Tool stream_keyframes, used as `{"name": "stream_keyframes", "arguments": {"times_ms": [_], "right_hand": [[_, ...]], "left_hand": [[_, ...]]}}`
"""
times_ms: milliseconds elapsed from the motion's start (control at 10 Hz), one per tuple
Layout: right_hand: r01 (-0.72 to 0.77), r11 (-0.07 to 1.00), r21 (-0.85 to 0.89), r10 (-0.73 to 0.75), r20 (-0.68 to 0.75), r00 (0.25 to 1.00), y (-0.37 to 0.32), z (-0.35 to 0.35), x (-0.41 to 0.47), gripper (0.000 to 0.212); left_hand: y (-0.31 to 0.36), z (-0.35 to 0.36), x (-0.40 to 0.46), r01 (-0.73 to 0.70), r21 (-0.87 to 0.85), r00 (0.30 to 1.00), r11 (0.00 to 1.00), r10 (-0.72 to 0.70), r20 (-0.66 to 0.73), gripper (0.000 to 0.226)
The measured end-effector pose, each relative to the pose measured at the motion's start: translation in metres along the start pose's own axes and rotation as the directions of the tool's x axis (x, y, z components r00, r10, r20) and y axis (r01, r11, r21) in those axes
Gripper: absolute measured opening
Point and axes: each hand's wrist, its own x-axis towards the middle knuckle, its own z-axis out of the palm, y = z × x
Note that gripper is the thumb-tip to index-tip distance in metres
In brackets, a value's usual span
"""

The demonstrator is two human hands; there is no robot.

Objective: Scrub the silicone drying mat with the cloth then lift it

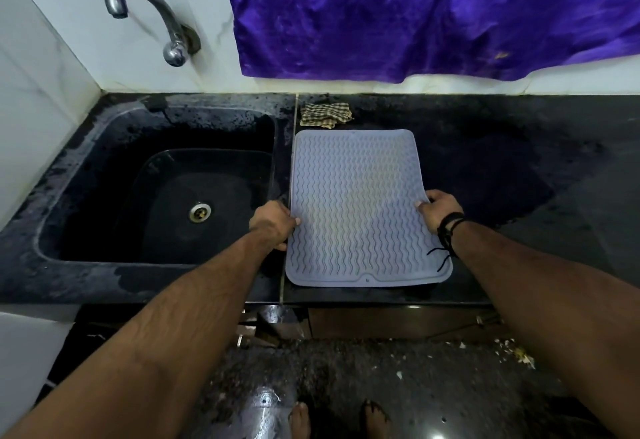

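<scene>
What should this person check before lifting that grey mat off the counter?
1. Left hand grips the mat at its left edge: ok.
2. Right hand grips the right edge: ok.
3. Nothing resting on the mat: ok.
4. Checked cloth set aside behind the mat, clear of it: ok.
5. Mat scrubbed clean: cannot tell.
6. Sink beside it free for dripping: ok.
</scene>
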Motion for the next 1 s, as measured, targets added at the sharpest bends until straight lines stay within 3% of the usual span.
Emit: {"name": "stream_keyframes", "arguments": {"times_ms": [800,900,1000], "right_hand": [[-0.088,0.987,-0.134,0.077,-0.081,0.994,-0.001,0.007,0.001,0.036],[-0.114,0.961,-0.253,0.091,-0.104,0.990,-0.001,0.007,0.003,0.041],[-0.061,0.915,-0.398,0.012,-0.123,0.992,-0.011,0.003,-0.008,0.048]], "left_hand": [[0.003,-0.010,0.002,-0.022,0.121,1.000,0.992,0.025,-0.018,0.029],[0.002,-0.011,0.003,-0.052,0.189,0.998,0.981,0.055,-0.010,0.029],[0.010,-0.017,0.003,-0.093,0.271,0.994,0.958,0.106,-0.033,0.034]]}}
